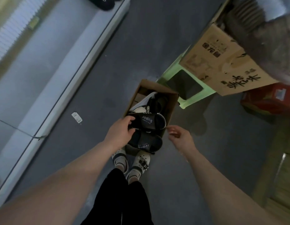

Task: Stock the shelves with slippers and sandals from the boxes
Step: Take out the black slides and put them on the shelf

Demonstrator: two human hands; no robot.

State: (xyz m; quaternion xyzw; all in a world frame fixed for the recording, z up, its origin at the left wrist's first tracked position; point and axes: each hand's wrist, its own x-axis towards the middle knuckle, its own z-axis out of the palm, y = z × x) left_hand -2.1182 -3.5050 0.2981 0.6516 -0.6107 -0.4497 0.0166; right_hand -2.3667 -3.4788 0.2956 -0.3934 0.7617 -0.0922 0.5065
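Stocking under way: a long pale grey display shelf [43, 78] runs well to the left of an open brown cardboard box [171, 101] on the dark floor, with a pair of dark slippers [105, 3] already on it, far beyond the box's left side. Over the box's near-left corner, the person's left hand [120, 129] grips a pair of black slide sandals [147, 123] with "Super" printed on their straps, held above the box's near end while more footwear lies inside. The hold looks thin. Thumb and fingers pinch the upper sandal's edge and the lower one seems only pressed against the palm, so a swing toward the shelf could let it slip back into the box or onto the person's feet at its near end. The left arm reaches forward and down, wrist turned in over the box. Just right of the box's near corner, the right hand [180, 135] hangs with loosely curled fingers, holding nothing. A pale green plastic stool [186, 88] stands at the box's far-right side.
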